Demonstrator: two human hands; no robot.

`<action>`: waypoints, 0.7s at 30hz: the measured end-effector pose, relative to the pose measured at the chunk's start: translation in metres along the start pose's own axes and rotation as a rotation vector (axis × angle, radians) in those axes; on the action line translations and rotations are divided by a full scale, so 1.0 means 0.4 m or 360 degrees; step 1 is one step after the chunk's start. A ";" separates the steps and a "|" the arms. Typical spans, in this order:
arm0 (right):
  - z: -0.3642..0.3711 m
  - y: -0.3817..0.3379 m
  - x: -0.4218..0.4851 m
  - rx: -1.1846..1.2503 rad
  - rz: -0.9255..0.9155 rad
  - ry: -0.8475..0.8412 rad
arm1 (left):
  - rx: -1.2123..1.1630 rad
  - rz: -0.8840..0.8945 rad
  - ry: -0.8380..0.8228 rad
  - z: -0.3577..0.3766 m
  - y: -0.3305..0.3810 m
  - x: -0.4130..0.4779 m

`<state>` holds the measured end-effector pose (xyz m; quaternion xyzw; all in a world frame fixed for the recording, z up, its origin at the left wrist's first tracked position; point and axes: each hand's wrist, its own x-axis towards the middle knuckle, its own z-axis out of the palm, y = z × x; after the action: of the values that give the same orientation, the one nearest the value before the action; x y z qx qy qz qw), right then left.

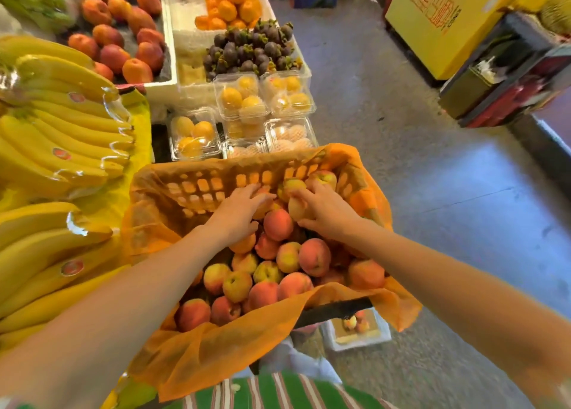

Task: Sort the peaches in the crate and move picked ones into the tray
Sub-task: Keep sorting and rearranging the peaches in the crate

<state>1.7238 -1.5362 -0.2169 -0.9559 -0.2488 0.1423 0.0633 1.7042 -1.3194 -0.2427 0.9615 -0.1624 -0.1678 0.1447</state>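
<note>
While one peach (296, 208) is pinched in right hand (328, 213) fingers and left hand (237, 216) fingers are spread on other peaches (313, 256), bruising could be caused by squeezing.

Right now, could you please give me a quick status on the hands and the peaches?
Left hand on peaches, grip unclear. Right hand grips a peach. Crate well filled. Nothing in the way.
</note>
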 end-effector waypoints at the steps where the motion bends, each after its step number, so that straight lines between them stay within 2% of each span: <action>1: -0.001 0.002 0.003 0.0015 -0.0010 -0.0001 | -0.0005 -0.0006 -0.0012 0.000 0.004 0.006; 6: -0.008 0.020 0.008 0.0159 -0.0053 0.0065 | 0.0168 0.0006 0.0072 -0.003 0.010 0.030; 9: -0.015 0.023 0.005 0.0221 -0.0094 0.0116 | 0.0317 0.0030 0.0037 -0.018 -0.001 0.031; 14: -0.050 0.003 0.019 0.0462 -0.0205 0.0147 | 0.0264 0.0006 -0.0055 -0.058 -0.046 -0.023; 18: -0.067 -0.044 0.032 0.0662 -0.0388 -0.0078 | 0.0353 -0.0074 -0.0418 -0.090 -0.063 -0.094; 21: -0.053 -0.081 0.042 0.0619 -0.0501 -0.0196 | 0.0345 -0.0150 -0.0728 -0.073 -0.051 -0.159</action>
<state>1.7294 -1.5009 -0.1944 -0.8648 -0.3659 0.2340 0.2521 1.6636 -1.2713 -0.2059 0.9150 -0.1629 -0.3690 -0.0076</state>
